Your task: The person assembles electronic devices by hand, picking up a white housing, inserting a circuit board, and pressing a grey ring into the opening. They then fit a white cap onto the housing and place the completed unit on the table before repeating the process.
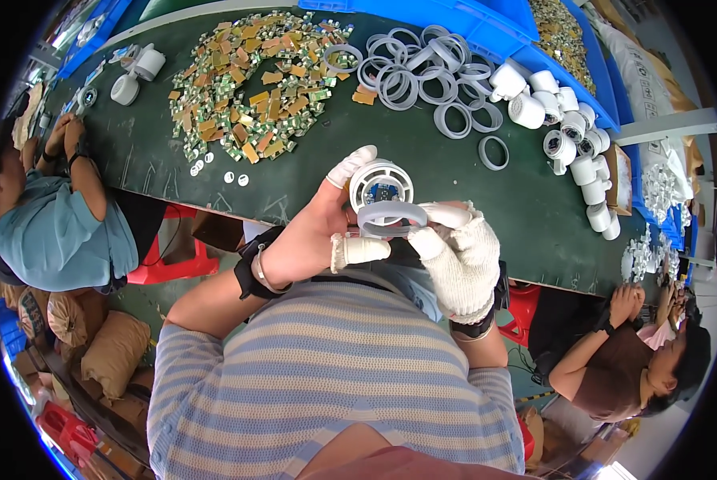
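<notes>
While the left grip clasps a round white housing, the right grip pinches a tilted grey ring leftward of itself, by the housing's near rim.

A dark green, scuffed tabletop spans the room. A red plastic stool stands on the green floor by its near edge, at left. Bulging brown sacks lie nearby; a pale metal bar shows at right.
</notes>
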A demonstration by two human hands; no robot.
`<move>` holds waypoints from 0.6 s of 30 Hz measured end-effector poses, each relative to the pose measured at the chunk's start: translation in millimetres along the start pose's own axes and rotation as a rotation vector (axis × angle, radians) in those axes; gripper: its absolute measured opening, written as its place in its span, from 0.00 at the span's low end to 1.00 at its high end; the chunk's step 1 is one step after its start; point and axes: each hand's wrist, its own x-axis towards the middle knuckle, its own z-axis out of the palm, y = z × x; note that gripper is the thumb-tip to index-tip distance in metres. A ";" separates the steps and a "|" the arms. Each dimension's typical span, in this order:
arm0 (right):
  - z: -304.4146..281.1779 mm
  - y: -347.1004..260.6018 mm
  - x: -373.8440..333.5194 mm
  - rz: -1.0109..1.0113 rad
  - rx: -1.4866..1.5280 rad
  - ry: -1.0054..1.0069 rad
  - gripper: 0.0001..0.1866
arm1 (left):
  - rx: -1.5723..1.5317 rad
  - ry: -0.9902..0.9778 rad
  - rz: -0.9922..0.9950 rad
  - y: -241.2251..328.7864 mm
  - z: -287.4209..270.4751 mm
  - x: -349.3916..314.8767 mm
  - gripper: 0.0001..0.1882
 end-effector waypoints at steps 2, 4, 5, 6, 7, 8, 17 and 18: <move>1.4 1.7 -1.7 0.005 0.001 0.006 0.13 | 0.026 0.029 0.049 -1.6 1.8 -0.5 0.59; 5.9 10.7 -5.6 0.029 0.081 0.003 0.17 | 0.040 0.036 0.050 -0.2 3.3 -1.9 0.57; 8.3 11.8 -4.8 0.023 0.084 -0.002 0.17 | 0.054 0.043 0.051 0.5 4.1 -2.9 0.55; 11.7 12.0 -3.6 0.047 0.033 0.067 0.20 | 0.079 0.045 0.037 -0.3 6.2 -3.7 0.53; 15.1 12.6 -0.8 0.066 -0.017 0.138 0.24 | 0.109 0.046 0.027 0.4 7.7 -3.4 0.51; 16.9 26.2 -1.6 0.116 0.118 0.123 0.32 | 0.230 -0.028 0.045 -1.9 5.1 -3.4 0.49; 23.6 17.5 14.1 -0.128 -0.181 -0.047 0.19 | 0.842 -0.159 0.137 -1.5 5.4 2.9 0.35; 24.6 25.2 13.3 -0.161 -0.199 -0.036 0.19 | 0.818 -0.143 0.124 -1.5 8.2 3.0 0.36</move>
